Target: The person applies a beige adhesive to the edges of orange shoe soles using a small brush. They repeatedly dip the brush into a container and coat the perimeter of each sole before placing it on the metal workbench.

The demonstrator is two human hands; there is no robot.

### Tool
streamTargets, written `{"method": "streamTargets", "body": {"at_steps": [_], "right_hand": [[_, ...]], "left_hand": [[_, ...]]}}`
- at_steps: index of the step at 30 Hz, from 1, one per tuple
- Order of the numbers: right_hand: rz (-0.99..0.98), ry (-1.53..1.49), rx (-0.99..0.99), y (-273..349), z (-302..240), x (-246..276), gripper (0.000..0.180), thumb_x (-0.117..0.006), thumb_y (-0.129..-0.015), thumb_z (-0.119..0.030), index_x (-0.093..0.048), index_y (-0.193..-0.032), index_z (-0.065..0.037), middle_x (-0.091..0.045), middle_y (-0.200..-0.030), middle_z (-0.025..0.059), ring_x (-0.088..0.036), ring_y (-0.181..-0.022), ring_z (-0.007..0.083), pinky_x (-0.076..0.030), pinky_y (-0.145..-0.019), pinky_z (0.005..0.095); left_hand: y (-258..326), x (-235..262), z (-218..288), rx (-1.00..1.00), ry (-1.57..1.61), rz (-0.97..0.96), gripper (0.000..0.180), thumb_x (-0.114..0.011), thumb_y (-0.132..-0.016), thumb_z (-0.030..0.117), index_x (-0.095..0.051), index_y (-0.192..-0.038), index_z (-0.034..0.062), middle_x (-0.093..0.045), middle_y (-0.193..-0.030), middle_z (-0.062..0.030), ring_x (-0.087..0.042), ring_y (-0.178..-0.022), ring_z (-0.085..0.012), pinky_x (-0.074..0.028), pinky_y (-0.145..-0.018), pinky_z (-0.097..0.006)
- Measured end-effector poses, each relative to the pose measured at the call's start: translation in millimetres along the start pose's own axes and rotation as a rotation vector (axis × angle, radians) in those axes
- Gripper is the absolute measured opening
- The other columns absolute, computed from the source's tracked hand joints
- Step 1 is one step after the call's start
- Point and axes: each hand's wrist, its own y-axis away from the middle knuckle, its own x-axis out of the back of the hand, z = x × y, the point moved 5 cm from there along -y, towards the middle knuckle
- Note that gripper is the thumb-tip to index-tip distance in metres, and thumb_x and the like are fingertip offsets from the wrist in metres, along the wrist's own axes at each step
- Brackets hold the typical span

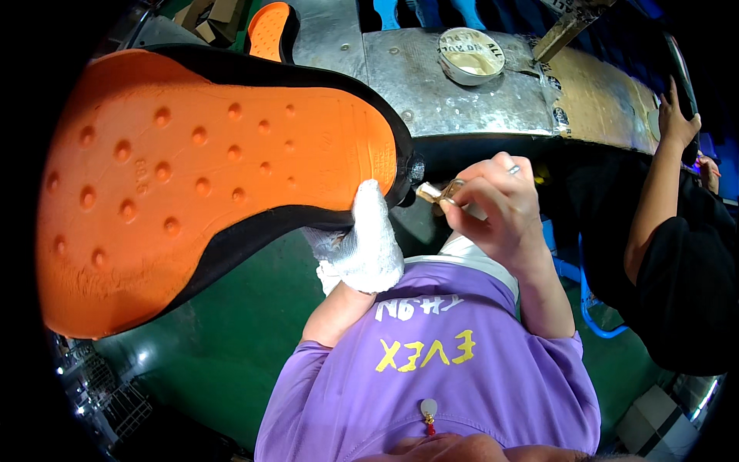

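My left hand, in a white knit glove, is closed on the narrow end of a large piece shaped like a shoe sole. The thumb presses on its orange, bumpy face, while the fingers go out of sight beneath the black edge. Bare and pinched, my right hand holds a small gold-coloured tool with a pale tip; its exact kind is unclear. The tip is close to a dark, shiny nub at the piece's narrow end. Whether they touch, I cannot tell.
A metal-topped bench carries a white bowl and a smaller orange-and-black piece. Several blue pieces lie at the far edge. To the right, another person's raised arm is near a blue metal frame.
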Motion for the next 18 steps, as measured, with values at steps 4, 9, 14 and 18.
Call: {"method": "streamTargets", "body": {"at_steps": [4, 9, 14, 18], "right_hand": [[0.039, 0.039, -0.011, -10.6, -1.9, 6.8, 0.024, -0.083, -0.067, -0.014, -0.061, -0.075, -0.016, -0.062, -0.085, -0.0038, -0.059, -0.080, 0.0188, -0.041, -0.082, 0.0361], [-0.020, 0.091, 0.090, -14.2, -7.9, 0.9, 0.023, -0.082, -0.067, -0.014, -0.062, -0.078, -0.017, -0.059, -0.086, -0.0029, -0.058, -0.083, 0.0190, -0.041, -0.087, 0.0376], [-0.028, 0.083, 0.125, -8.7, -10.1, 3.5, 0.024, -0.082, -0.067, -0.015, -0.061, -0.079, -0.017, -0.059, -0.085, -0.0036, -0.058, -0.081, 0.0191, -0.040, -0.084, 0.0368], [0.113, 0.058, 0.020, -3.7, -3.0, 3.6, 0.025, -0.083, -0.069, -0.016, -0.060, -0.078, -0.018, -0.061, -0.086, -0.0042, -0.058, -0.076, 0.0195, -0.038, -0.079, 0.0364]], "left_hand": [[-3.8, 10.9, -10.2, -0.047, -0.113, -0.012, 0.028, -0.069, -0.094, 0.005, -0.058, -0.118, -0.0036, -0.068, -0.108, -0.0096, -0.066, -0.091, -0.0149, -0.053, -0.084, -0.030], [-2.2, 11.5, -9.7, -0.104, -0.258, -0.036, 0.029, -0.069, -0.094, 0.005, -0.059, -0.119, -0.0042, -0.069, -0.103, -0.0103, -0.066, -0.090, -0.0159, -0.053, -0.083, -0.031], [-6.7, 16.0, -21.8, -0.015, -0.102, -0.163, 0.028, -0.058, -0.099, 0.016, -0.058, -0.121, -0.0019, -0.068, -0.106, -0.0100, -0.066, -0.089, -0.0169, -0.053, -0.080, -0.031], [0.0, -0.8, -7.5, 0.235, 0.297, -0.404, 0.039, -0.041, -0.106, 0.033, -0.057, -0.126, 0.0028, -0.066, -0.112, -0.0103, -0.064, -0.090, -0.0190, -0.053, -0.078, -0.031]]}}
